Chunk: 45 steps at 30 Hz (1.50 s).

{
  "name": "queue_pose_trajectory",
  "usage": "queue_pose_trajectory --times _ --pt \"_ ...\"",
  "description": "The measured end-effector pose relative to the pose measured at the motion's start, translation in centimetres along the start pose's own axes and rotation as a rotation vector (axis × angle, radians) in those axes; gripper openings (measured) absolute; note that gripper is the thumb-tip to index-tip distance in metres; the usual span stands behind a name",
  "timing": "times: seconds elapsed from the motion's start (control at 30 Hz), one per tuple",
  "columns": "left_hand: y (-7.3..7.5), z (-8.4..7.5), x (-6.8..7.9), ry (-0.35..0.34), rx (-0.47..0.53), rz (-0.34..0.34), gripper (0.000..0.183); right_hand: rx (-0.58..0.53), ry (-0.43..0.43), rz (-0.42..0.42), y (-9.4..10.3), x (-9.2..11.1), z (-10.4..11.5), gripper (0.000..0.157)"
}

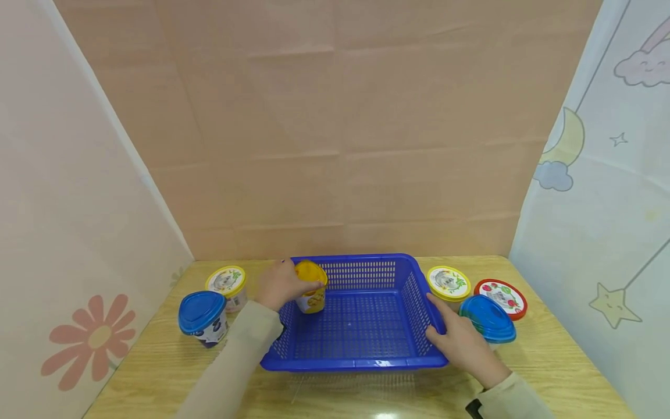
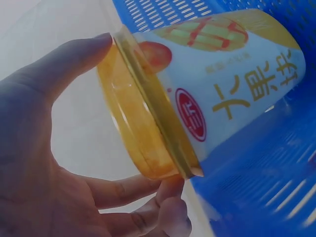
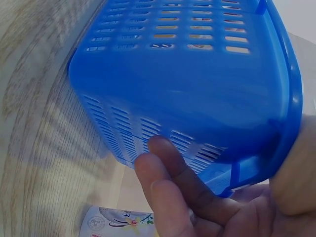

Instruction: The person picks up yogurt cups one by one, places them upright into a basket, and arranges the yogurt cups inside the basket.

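Note:
My left hand (image 1: 282,285) holds a yogurt cup (image 1: 314,301) by its yellow lid, over the left part of a blue plastic basket (image 1: 356,364). In the left wrist view, thumb and fingertips span the yellow lid (image 2: 136,108), and the white cup body, printed with fruit, points toward the basket's mesh. My right hand (image 1: 463,346) grips the basket's right rim. Seen from the right wrist, its fingers (image 3: 165,197) lie along the outside of the slotted wall (image 3: 173,89), with the rim by the thumb's base.
Left of the basket stand a blue-lidded cup (image 1: 201,311) and a yellow-lidded tub (image 1: 227,281). On the right are another yellow-lidded tub (image 1: 448,282), a red-lidded tub (image 1: 502,298) and a blue-lidded cup (image 1: 488,317) close to my right hand. A papered wall (image 1: 335,145) closes off the back.

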State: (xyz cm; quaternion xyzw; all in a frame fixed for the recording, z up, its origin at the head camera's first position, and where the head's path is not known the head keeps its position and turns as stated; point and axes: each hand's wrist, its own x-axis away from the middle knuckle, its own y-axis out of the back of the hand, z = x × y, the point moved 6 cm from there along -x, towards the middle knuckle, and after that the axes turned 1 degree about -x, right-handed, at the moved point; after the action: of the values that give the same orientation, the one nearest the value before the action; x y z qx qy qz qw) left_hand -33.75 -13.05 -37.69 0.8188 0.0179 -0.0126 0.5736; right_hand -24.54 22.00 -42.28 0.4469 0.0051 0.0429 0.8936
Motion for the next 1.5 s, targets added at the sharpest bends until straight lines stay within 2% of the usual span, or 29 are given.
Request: queue_pose_trajectory --times 0.2,0.73,1.0,1.2,1.3,1.5 --pt "-0.27 0.04 -0.15 0.018 -0.028 0.025 0.067 -0.001 0.009 -0.006 0.04 0.09 0.03 0.069" --pt "-0.27 0.02 -0.24 0.031 -0.062 0.007 0.081 -0.069 0.015 0.0 0.13 0.1 -0.05 0.068" --pt "-0.02 -0.03 -0.21 0.03 -0.036 0.005 0.065 -0.078 0.095 -0.004 0.55 0.22 0.07 0.067" --pt "-0.2 0.09 -0.34 0.035 -0.033 0.011 0.059 -0.149 0.098 0.03 0.52 0.38 -0.15 0.068" --pt "-0.28 0.14 -0.17 0.04 -0.03 0.024 0.062 -0.144 0.105 0.035 0.34 0.45 -0.38 0.067" --pt "-0.22 0.0 0.33 0.011 -0.05 0.048 0.083 -0.083 0.144 0.023 0.09 0.48 -0.67 0.06"
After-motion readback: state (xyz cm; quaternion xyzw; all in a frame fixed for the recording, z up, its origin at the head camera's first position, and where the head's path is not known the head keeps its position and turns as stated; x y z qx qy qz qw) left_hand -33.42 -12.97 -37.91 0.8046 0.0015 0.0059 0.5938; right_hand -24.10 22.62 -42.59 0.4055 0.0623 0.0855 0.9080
